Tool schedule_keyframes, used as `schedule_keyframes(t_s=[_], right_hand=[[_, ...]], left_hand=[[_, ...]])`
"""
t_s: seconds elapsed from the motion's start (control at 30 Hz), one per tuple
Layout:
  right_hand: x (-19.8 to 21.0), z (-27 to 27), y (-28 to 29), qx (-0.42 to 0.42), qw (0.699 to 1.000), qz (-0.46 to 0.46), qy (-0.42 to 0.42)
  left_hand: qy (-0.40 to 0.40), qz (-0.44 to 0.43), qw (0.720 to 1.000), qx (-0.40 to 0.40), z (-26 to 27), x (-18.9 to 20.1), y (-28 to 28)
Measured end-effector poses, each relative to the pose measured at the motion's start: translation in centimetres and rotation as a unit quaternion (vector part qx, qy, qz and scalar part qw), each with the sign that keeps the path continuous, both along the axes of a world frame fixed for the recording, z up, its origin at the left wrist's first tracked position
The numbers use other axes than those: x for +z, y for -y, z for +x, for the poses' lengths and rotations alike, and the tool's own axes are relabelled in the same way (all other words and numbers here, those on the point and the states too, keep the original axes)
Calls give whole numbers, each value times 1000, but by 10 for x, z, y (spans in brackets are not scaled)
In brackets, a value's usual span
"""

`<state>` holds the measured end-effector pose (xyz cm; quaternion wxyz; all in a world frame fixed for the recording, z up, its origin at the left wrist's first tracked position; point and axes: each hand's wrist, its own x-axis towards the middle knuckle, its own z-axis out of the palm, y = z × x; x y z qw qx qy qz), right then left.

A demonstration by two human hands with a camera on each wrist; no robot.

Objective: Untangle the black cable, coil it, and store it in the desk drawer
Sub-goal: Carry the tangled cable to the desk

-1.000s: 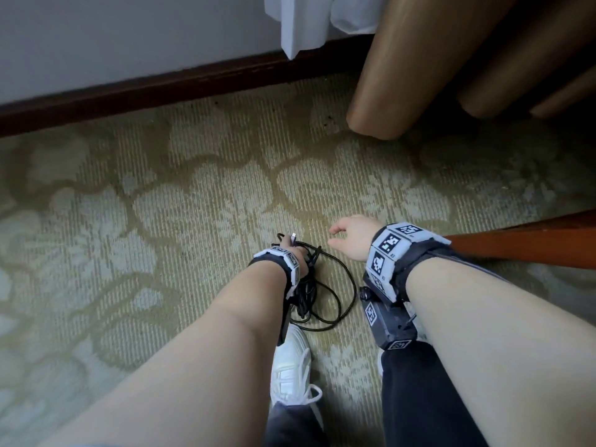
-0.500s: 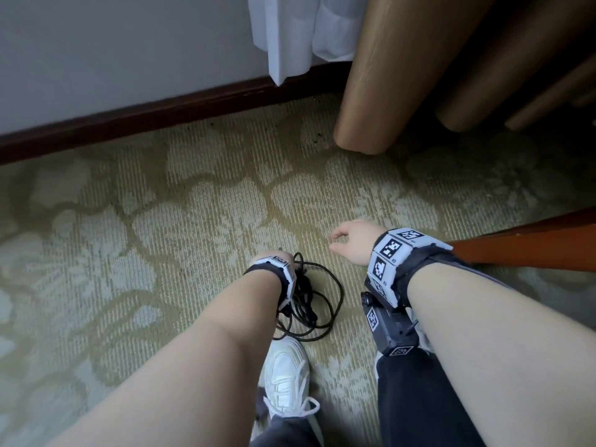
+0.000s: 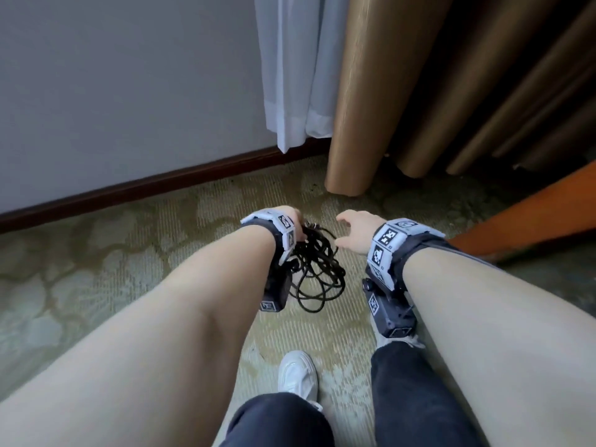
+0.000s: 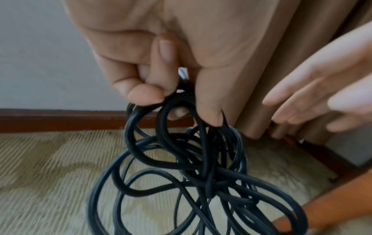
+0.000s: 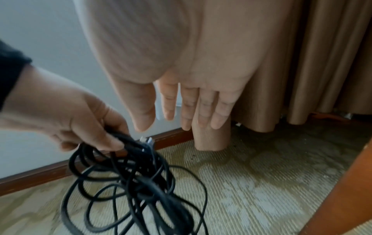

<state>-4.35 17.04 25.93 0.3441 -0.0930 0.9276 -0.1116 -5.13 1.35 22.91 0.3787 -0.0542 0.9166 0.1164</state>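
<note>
I see no drawer or other container in any of my three views, so nothing here holds the cable. My left hand [image 4: 153, 66] has its fingers [image 4: 165, 63] and thumb curled around the top of the black cable [image 4: 193, 167], gripping a bunch of strands together. The rest hangs below the hand as a tangle of loops, crossing over each other in a knot near the middle. From the head view the bundle [image 3: 309, 272] dangles beside my left wrist, above the patterned carpet [image 3: 129, 253]; I cannot tell whether the lowest loops touch it. A small pale connector [image 5: 145, 139] pokes out of the bundle right at my grip.

My right hand [image 3: 354, 230] holds nothing: its fingers [image 5: 187, 108] are straight and slightly spread, palm turned toward the cable. It sits just beside the tangle, to its right, apart from it.

Ahead of both hands a dark wooden skirting board [image 3: 161, 185] runs along the grey wall; a tan curtain [image 3: 364, 108] reaches the carpet's far edge, with a white sheer [image 3: 290, 75] beside it. An orange-brown wooden edge [image 3: 532, 214] crosses at my right.
</note>
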Motion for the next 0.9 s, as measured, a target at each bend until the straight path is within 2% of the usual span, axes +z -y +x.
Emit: schedule_keyframes(t_s=[0.1,0.27,0.43,0.57,0.7,0.9], right_hand=[[20,5,1,-6,1000,-12,-12],[64,16,-7,-53,996,-51,-58],[155,31,-37,-91,983,-64,-147],[233,49,-67,-101,969,-57,-219],[306,80,-103,-136,948,-37,-287],[401,142,-157,-173,923,-17,-343]], left_hand=[[-54,23,998,26,-1,38,-3],[-123,118,983,69,0,111,-16],[-180,213,955,98,12,210,-32],[-240,274,929,73,36,295,-55],[-299,343,890,25,64,370,-87],[-346,393,851,-32,108,450,-148]])
